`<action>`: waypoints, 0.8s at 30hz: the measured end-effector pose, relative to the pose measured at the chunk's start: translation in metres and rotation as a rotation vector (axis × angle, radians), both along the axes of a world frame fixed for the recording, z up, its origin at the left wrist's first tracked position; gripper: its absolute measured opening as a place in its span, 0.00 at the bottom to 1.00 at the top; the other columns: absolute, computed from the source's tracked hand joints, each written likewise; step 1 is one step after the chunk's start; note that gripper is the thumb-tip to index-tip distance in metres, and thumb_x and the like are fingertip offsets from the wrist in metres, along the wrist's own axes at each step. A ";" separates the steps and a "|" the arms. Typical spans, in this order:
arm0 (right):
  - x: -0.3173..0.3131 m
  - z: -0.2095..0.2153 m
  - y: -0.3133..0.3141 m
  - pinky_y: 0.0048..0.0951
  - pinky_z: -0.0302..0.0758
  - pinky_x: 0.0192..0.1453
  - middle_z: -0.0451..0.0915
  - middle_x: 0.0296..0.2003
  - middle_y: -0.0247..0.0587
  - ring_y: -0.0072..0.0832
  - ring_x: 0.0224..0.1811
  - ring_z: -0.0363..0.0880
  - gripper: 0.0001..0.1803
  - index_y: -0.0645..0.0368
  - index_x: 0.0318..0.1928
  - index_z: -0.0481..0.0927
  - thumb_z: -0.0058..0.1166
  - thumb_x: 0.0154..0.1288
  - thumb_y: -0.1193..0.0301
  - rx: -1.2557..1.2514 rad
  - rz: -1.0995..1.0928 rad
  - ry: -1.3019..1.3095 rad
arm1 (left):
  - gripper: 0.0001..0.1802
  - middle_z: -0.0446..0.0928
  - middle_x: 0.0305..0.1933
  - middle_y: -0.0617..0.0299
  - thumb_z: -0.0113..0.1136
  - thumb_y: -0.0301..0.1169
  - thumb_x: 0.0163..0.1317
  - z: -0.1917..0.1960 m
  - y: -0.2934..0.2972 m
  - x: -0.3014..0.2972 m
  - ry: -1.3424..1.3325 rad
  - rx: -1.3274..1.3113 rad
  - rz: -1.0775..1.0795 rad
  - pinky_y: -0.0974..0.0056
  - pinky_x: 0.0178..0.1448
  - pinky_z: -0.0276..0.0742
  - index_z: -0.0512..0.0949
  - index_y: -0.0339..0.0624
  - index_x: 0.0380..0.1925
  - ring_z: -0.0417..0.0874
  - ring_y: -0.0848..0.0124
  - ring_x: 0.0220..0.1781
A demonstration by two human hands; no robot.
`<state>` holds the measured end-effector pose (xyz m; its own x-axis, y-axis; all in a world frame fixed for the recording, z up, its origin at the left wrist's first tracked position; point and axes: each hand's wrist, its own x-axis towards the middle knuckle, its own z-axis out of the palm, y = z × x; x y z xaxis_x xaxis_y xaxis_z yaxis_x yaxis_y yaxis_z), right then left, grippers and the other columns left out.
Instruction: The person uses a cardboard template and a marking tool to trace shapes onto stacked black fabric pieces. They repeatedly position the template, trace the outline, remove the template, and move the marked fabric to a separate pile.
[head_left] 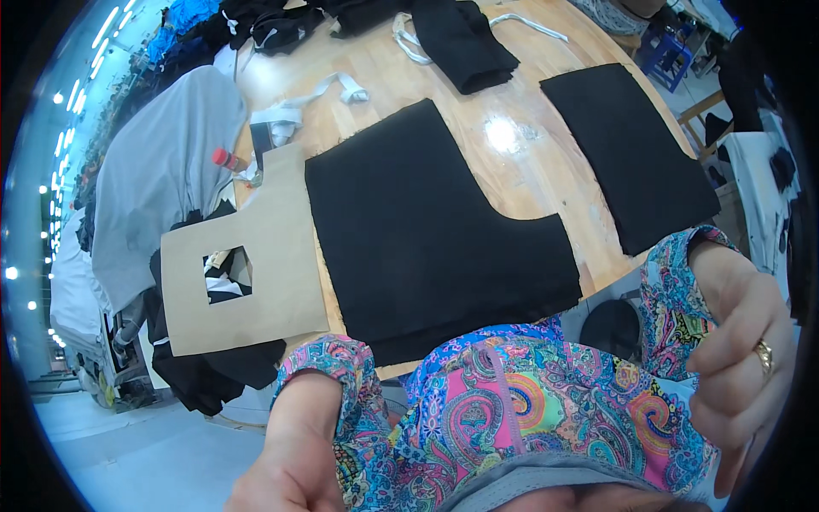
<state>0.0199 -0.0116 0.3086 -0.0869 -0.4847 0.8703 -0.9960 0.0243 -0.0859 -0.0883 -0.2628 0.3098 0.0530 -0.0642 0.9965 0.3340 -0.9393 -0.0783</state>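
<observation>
A large L-shaped black fabric piece [426, 230] lies flat on the wooden table [520, 162] in front of me. A brown cardboard pattern [256, 273] with a square hole lies to its left, hanging over the table edge. A second black fabric panel [627, 154] lies to the right. My left hand [286, 461] is low at the bottom left, off the table, fingers curled, holding nothing visible. My right hand [746, 358] hangs at the lower right beside the table edge, fingers loosely bent and empty, a ring on one finger. Both sleeves are bright paisley.
A folded black cloth [465, 43] and white straps [299, 107] lie at the far side of the table. A grey fabric heap [162, 171] and dark pieces sit left of the table. A red-capped marker [229, 160] lies by the pattern. Blue stool [670, 55] at far right.
</observation>
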 end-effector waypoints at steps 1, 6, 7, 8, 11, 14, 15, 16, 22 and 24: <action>0.005 0.003 0.002 0.14 0.70 0.32 0.71 0.21 0.25 0.12 0.21 0.69 0.15 0.44 0.31 0.80 0.45 0.71 0.55 0.055 -0.025 -0.077 | 0.09 0.64 0.23 0.78 0.42 0.24 0.70 0.001 0.001 0.000 -0.009 -0.014 0.009 0.75 0.17 0.47 0.73 0.45 0.33 0.55 0.87 0.13; 0.004 0.000 0.003 0.15 0.71 0.31 0.70 0.20 0.25 0.13 0.21 0.69 0.16 0.46 0.27 0.78 0.44 0.71 0.56 0.047 0.051 0.016 | 0.09 0.71 0.26 0.79 0.42 0.26 0.70 -0.003 -0.007 0.002 0.010 -0.031 -0.015 0.75 0.17 0.46 0.72 0.46 0.32 0.55 0.88 0.12; 0.006 0.001 0.006 0.15 0.71 0.31 0.70 0.20 0.25 0.13 0.21 0.69 0.16 0.46 0.27 0.78 0.45 0.71 0.57 0.072 0.050 -0.011 | 0.09 0.71 0.27 0.79 0.42 0.26 0.70 0.001 -0.002 0.002 -0.008 -0.009 0.018 0.75 0.17 0.46 0.72 0.46 0.32 0.55 0.88 0.12; 0.007 0.002 0.006 0.15 0.71 0.31 0.70 0.20 0.25 0.13 0.20 0.69 0.16 0.46 0.27 0.77 0.45 0.71 0.57 0.089 0.041 -0.042 | 0.09 0.72 0.28 0.79 0.42 0.26 0.70 0.002 0.000 0.001 -0.026 0.014 0.052 0.75 0.17 0.46 0.72 0.46 0.32 0.55 0.88 0.12; 0.006 0.004 0.002 0.15 0.71 0.31 0.70 0.20 0.25 0.12 0.20 0.69 0.18 0.46 0.25 0.76 0.44 0.71 0.56 0.079 0.014 -0.080 | 0.08 0.73 0.29 0.78 0.42 0.25 0.69 0.000 -0.002 -0.001 -0.014 -0.035 0.026 0.75 0.17 0.47 0.73 0.46 0.34 0.55 0.88 0.12; -0.002 0.001 -0.002 0.15 0.71 0.31 0.70 0.21 0.25 0.13 0.20 0.69 0.18 0.46 0.24 0.76 0.45 0.70 0.55 0.011 0.013 0.005 | 0.08 0.72 0.30 0.79 0.42 0.24 0.69 -0.003 -0.005 0.001 0.038 -0.032 -0.053 0.75 0.17 0.47 0.72 0.46 0.33 0.55 0.88 0.12; -0.001 0.001 -0.002 0.15 0.71 0.31 0.70 0.21 0.25 0.13 0.20 0.69 0.18 0.46 0.25 0.77 0.45 0.70 0.55 0.019 0.009 -0.004 | 0.09 0.72 0.30 0.78 0.42 0.24 0.69 -0.003 -0.007 0.002 0.022 -0.010 -0.023 0.75 0.17 0.47 0.72 0.46 0.32 0.55 0.88 0.12; 0.006 0.003 0.001 0.15 0.71 0.31 0.71 0.21 0.25 0.13 0.20 0.69 0.17 0.46 0.26 0.78 0.45 0.70 0.56 0.089 0.012 -0.086 | 0.09 0.72 0.30 0.78 0.42 0.23 0.68 0.000 -0.005 0.003 0.009 0.009 0.015 0.75 0.16 0.46 0.72 0.46 0.32 0.55 0.88 0.12; -0.001 -0.001 0.001 0.15 0.70 0.32 0.70 0.21 0.25 0.13 0.20 0.68 0.13 0.45 0.31 0.79 0.46 0.70 0.57 0.059 0.097 -0.012 | 0.09 0.73 0.31 0.76 0.42 0.21 0.67 0.001 -0.010 0.000 0.041 -0.046 0.010 0.75 0.17 0.46 0.72 0.45 0.33 0.56 0.87 0.12; -0.010 0.001 -0.002 0.15 0.71 0.32 0.69 0.21 0.25 0.13 0.20 0.68 0.13 0.46 0.31 0.79 0.46 0.70 0.56 0.048 0.135 -0.056 | 0.09 0.75 0.32 0.75 0.42 0.22 0.67 -0.002 -0.013 0.002 0.042 0.005 0.008 0.75 0.17 0.46 0.73 0.44 0.33 0.56 0.87 0.12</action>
